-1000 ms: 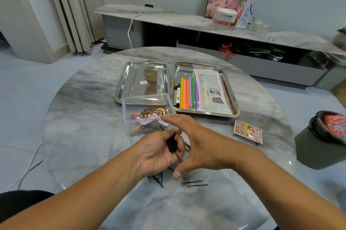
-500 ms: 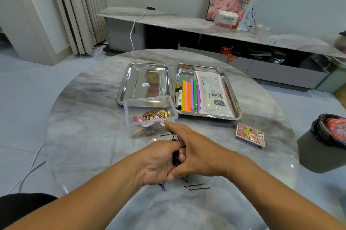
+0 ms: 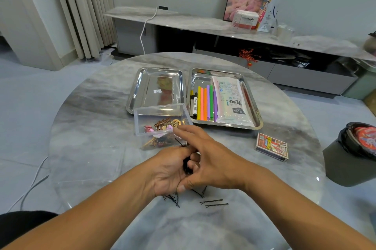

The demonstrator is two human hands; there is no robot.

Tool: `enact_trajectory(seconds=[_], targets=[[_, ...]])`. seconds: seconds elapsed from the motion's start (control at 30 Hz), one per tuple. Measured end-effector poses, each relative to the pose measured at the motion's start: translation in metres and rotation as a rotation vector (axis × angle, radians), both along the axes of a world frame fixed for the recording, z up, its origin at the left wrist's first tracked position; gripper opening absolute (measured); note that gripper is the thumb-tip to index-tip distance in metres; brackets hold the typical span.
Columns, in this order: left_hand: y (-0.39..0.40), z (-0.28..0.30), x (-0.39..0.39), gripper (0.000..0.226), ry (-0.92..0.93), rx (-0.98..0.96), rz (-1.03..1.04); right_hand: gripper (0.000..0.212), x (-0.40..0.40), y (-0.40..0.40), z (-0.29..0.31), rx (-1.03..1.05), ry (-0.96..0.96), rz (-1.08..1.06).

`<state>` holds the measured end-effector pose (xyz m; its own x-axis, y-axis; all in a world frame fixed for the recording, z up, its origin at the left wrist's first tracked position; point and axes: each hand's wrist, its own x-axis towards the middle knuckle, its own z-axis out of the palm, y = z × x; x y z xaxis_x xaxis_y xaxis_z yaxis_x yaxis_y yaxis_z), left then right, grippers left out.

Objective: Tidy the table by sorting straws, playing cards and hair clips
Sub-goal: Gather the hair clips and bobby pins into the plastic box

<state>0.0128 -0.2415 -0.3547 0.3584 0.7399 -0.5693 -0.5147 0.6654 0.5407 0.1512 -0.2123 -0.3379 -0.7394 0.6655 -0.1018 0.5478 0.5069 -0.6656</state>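
Note:
My left hand (image 3: 169, 170) lies palm up over the table's near middle and grips a bundle of black hair pins (image 3: 186, 165). My right hand (image 3: 213, 160) covers it from the right. Its thumb and curled middle fingers pinch the same bundle, while the forefinger sticks out straight. More black pins lie loose on the table below my hands (image 3: 213, 203). A clear plastic box (image 3: 142, 115) just beyond holds brown, gold and pink hair clips (image 3: 165, 125). Coloured straws (image 3: 205, 103) and a straw packet (image 3: 230, 101) lie in the right steel tray (image 3: 258, 115). A playing card box (image 3: 271, 147) rests to the right.
An empty steel tray (image 3: 138, 87) sits left of the straw tray, and a black-and-white marker (image 3: 195, 105) lies beside the straws. A dark bin (image 3: 345, 164) stands off the round marble table's right edge. A low cabinet runs along the far wall.
My right hand moved in from above the loose pins and closed onto the bundle in my left hand. Both hands have stayed together since half a second ago.

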Motion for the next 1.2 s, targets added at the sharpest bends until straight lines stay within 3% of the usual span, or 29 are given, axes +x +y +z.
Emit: enact_trajectory(seconds=[0.1, 0.3, 0.57, 0.7, 0.9, 1.2], targets=[[0.0001, 0.0028, 0.0002, 0.021, 0.031, 0.043, -0.045, 0.122, 0.0017, -0.0003, -0.0002, -0.045, -0.017, -0.019], [-0.0026, 0.0032, 0.0004, 0.025, 0.096, 0.082, -0.137, 0.113, 0.0021, -0.0028, 0.0001, -0.044, -0.002, -0.060], [0.0004, 0.0014, 0.0027, 0.017, 0.025, 0.020, 0.034, 0.107, 0.0008, -0.0010, 0.0011, 0.017, -0.027, -0.019], [0.0033, 0.0019, 0.0004, 0.015, 0.000, 0.026, 0.023, 0.112, 0.0010, -0.0013, 0.0007, -0.022, 0.020, -0.060], [-0.0010, 0.0021, 0.0042, 0.025, 0.063, 0.084, -0.018, 0.078, 0.0008, -0.0007, 0.0037, 0.031, 0.076, -0.114], [0.0030, -0.0016, 0.0016, 0.025, -0.037, 0.004, 0.088, 0.075, -0.0010, 0.0001, 0.0042, -0.065, 0.127, -0.101]])
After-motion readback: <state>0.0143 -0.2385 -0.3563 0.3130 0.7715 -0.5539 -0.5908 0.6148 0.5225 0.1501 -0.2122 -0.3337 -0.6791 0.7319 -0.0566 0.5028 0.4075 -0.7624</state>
